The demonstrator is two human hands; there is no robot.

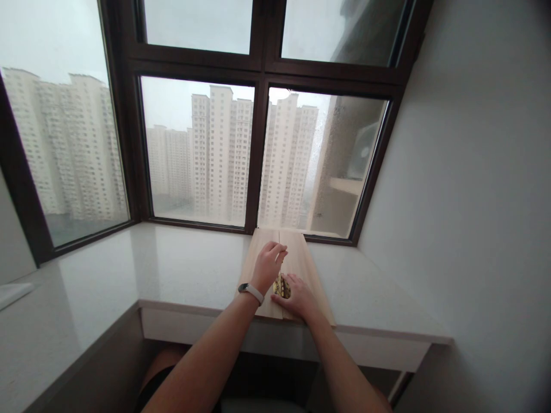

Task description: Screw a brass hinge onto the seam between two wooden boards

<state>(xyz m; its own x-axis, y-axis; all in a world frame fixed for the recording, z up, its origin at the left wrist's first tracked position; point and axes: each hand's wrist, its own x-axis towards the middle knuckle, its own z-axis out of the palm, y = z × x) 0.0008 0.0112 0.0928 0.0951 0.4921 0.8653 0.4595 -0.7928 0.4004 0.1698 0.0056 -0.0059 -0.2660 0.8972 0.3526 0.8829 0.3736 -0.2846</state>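
My left hand (269,265), with a pale band and dark watch face at the wrist, is raised over the wooden board (310,274). Its fingertips are pinched together; whatever is between them is too small to make out. Just below and to the right, my right hand (298,297) rests on the board with its thumb and fingers around a small yellow-and-black patterned object (282,288). A row of pale dots runs across that object. Part of it is covered by the right hand, and its exact kind does not show.
The board lies on a white window counter (193,269), reaching from its front edge back to the window frame (253,172). A white wall (465,201) closes off the right side. At the far left sits a flat white item (12,292). My legs are under the counter.
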